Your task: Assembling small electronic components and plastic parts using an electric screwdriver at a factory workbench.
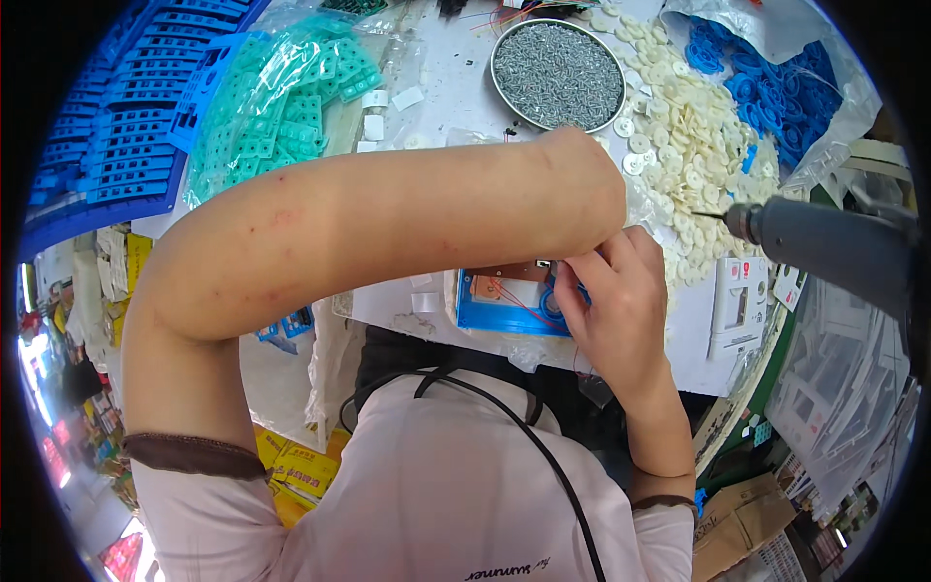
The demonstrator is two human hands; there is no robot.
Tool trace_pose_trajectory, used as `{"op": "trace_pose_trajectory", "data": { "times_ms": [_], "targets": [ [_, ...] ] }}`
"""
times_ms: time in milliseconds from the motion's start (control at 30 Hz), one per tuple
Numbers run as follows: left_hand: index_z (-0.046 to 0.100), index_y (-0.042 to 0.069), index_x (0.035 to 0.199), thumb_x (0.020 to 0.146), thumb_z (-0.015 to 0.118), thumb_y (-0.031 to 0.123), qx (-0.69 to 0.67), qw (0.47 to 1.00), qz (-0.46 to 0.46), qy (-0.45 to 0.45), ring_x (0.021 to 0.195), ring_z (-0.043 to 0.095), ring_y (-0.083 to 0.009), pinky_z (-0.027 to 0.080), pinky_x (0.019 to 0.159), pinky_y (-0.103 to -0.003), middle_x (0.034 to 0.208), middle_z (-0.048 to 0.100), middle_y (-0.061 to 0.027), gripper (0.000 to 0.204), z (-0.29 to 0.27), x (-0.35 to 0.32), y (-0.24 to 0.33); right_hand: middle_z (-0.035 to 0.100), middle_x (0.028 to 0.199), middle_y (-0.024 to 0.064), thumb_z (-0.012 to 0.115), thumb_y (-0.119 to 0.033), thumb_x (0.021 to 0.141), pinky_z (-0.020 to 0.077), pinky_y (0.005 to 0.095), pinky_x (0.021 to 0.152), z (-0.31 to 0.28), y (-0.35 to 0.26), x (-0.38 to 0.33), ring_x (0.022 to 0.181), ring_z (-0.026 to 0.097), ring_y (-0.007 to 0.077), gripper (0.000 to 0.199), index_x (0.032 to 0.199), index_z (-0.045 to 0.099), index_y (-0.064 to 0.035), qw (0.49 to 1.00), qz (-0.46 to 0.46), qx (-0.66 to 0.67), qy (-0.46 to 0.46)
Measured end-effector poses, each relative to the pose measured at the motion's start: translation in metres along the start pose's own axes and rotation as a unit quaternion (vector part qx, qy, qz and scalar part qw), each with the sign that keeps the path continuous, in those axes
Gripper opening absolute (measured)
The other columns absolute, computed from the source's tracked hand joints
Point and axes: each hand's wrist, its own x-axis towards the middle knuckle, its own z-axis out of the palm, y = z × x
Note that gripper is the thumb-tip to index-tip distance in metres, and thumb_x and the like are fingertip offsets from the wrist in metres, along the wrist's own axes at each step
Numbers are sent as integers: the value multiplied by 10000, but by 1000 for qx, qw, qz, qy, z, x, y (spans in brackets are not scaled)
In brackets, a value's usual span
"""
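Forearm (pixel 388 223) hiding left hand, blue housing (pixel 504 308)

Head camera looks steeply down (fisheye, close) over the worktable (pixel 456 78).

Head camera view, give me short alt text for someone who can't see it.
A person's right hand pinches a small part over a blue plastic frame holding a brown circuit board. Their left forearm crosses above, hiding the left hand. Nearby: a round tin of screws and white discs.
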Motion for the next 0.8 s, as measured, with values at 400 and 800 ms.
{"op": "trace_pose_trajectory", "data": {
  "times_ms": [400,800],
  "targets": [
    [790,57,869,690,787,98,-20,993,-118,-20,845,758,-310,607,675,-442,903,768,-149,184,-12,19,0,635,827,70,781,-46,768,467,419,762,-4,10,-6,786,581,293,187,939,711,-72,998,14,-47,37],
    [784,22,888,705,734,19,-89,977,-164,-103,838,746,-357,584,644,-477,888,753,-191,189,-18,25,-12,604,895,103,747,-7,736,483,438,755,-20,5,26,862,578,307,188,904,672,-48,991,3,-103,-89]
  ]
}}
